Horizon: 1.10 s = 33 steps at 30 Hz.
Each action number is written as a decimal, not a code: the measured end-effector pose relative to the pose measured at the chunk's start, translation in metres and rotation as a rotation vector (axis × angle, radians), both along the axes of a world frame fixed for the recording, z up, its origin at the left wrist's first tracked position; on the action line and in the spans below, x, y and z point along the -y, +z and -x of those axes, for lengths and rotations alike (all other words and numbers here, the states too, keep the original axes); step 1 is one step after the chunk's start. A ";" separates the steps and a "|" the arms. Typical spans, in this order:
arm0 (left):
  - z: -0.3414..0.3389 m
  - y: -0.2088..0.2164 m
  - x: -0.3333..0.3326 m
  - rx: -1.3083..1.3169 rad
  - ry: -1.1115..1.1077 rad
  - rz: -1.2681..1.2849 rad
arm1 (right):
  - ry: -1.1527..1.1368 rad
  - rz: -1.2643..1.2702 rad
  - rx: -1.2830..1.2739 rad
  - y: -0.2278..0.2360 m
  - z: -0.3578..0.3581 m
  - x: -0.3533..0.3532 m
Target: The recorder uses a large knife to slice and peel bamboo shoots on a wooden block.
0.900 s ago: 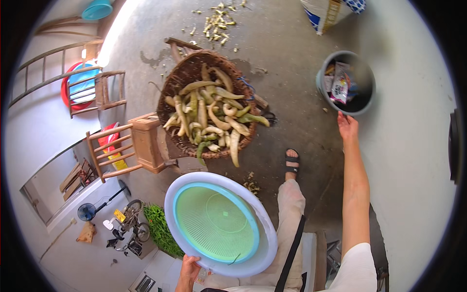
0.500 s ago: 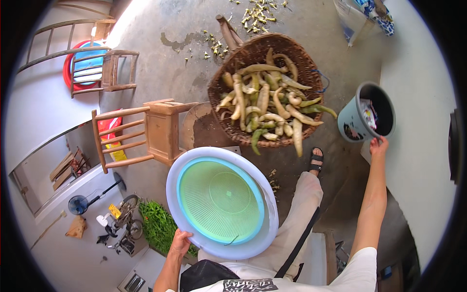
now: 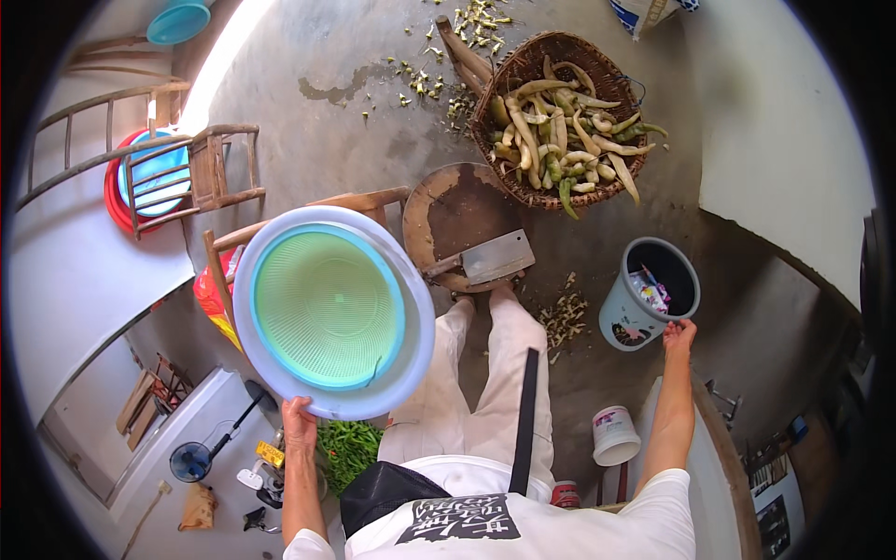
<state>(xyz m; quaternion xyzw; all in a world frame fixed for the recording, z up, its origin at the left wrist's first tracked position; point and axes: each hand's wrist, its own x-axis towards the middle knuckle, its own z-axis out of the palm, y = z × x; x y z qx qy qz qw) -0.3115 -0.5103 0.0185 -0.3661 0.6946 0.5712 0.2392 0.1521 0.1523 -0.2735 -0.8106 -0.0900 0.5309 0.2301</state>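
My left hand (image 3: 299, 422) grips the rim of a pale lavender basin (image 3: 411, 327), with a green mesh strainer (image 3: 327, 299) with a blue rim nested inside it. A thin dark stem lies against the strainer's lower side. On the right, my right hand (image 3: 680, 334) is closed on the rim of a grey-blue trash bin (image 3: 621, 317), which has some colourful wrappers (image 3: 651, 291) inside. Between them, a cleaver (image 3: 499, 259) rests on a round wooden chopping board (image 3: 427, 210). Beyond it stands a brown wicker basket (image 3: 611, 75) heaped with long pale green peppers (image 3: 560, 131).
Cut pepper tops (image 3: 481, 23) and other scraps (image 3: 565, 315) litter the concrete floor. Wooden chairs (image 3: 217, 168) stand to the left, one partly behind the basin. A white bucket (image 3: 614, 439) is near my right side. Green leaves (image 3: 347, 457) lie by my left arm.
My view has turned and shifted, bringing the cleaver and chopping board into sight. The bin is nearer my body, still in my right hand. My left hand keeps the basin and strainer.
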 end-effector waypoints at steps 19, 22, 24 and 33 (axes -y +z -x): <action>0.167 -0.055 -0.160 0.226 -0.518 -0.177 | -0.485 -0.009 -0.136 -0.013 0.039 0.279; 0.182 -0.069 -0.198 0.261 -0.733 -0.164 | -0.510 -0.076 -0.121 -0.029 0.054 0.279; 0.204 -0.087 -0.214 0.356 -0.941 -0.144 | -0.490 -0.106 -0.107 -0.039 0.079 0.270; 0.148 -0.141 -0.301 0.388 -1.476 -0.038 | -0.509 -0.199 -0.109 -0.094 0.105 0.303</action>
